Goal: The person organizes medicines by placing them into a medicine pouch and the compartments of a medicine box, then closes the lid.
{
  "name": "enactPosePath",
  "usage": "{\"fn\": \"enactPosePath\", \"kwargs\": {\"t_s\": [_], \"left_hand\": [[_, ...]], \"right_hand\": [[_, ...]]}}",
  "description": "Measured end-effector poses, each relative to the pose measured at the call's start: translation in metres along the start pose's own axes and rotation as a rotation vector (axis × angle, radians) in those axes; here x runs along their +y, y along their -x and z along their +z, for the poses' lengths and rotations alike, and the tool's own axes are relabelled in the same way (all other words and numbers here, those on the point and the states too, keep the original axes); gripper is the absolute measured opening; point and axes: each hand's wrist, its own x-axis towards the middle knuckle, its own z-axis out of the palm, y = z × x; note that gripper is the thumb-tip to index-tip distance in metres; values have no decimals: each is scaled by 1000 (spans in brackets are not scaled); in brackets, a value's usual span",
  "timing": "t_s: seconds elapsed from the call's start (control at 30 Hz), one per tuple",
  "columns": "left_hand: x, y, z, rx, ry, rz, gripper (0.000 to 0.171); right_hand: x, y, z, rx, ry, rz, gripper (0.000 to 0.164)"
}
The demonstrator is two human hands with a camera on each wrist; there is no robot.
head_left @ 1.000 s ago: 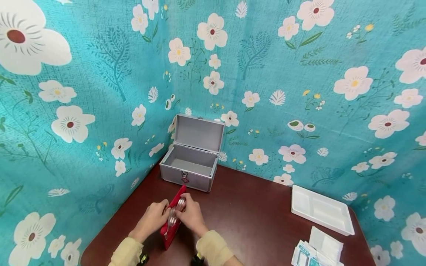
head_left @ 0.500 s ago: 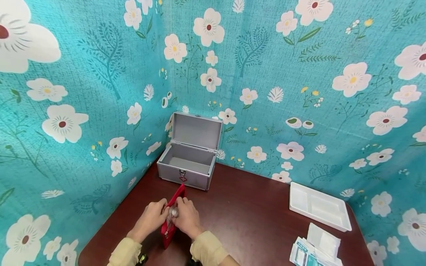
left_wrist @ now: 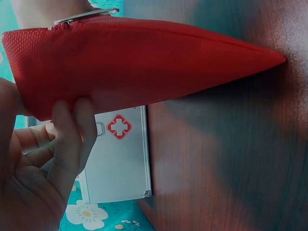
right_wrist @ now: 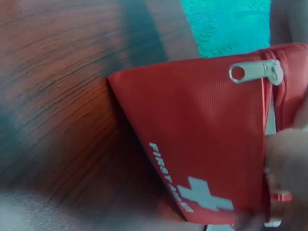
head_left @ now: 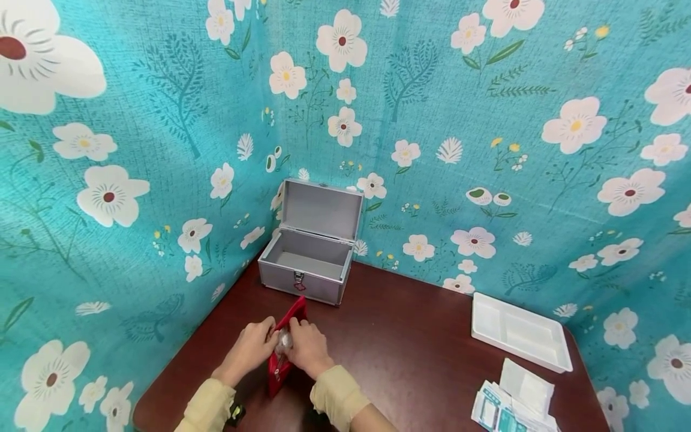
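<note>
A red first aid pouch [head_left: 276,383] stands on edge on the table, its zipped mouth spread apart. My left hand [head_left: 249,348] grips the pouch near its rim; in the left wrist view its fingertips press the red fabric [left_wrist: 125,62]. My right hand [head_left: 311,348] has its fingers curled at the mouth, around clear-wrapped rolls [head_left: 284,341] that are partly hidden between the hands. The right wrist view shows the white cross [right_wrist: 204,193] on the pouch and the zipper pull [right_wrist: 250,71] hanging at one end of the opening.
Beyond the hands, a silver metal box [head_left: 313,290] stands with its lid raised against the floral cloth [head_left: 415,198]. At the right lie a white divided tray [head_left: 488,318] and several white and teal packets [head_left: 510,402], all on the dark red-brown table [head_left: 399,342].
My right hand has brought the wrapped rolls from beside the pouch's mouth down into it, so less of them shows. The left hand keeps its grip on the pouch.
</note>
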Motion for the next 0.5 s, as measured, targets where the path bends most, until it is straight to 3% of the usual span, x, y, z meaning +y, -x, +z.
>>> {"fn": "enactPosePath", "kwargs": {"t_s": [0.17,0.3,0.4,0.5], "left_hand": [[2,-5,-1,6,-3,8,20],[3,-2,-2,6,26,-31,12],[2,7,-1,-32,83,-84,14],[3,20,-1,-80,149,-117,24]], "right_hand": [[19,4,-9,147,-249,-123,30],[28,12,-6,220,-476,-107,26],[29,27,3,177,-634,-57,21],[26,45,13,57,-766,-44,17]]}}
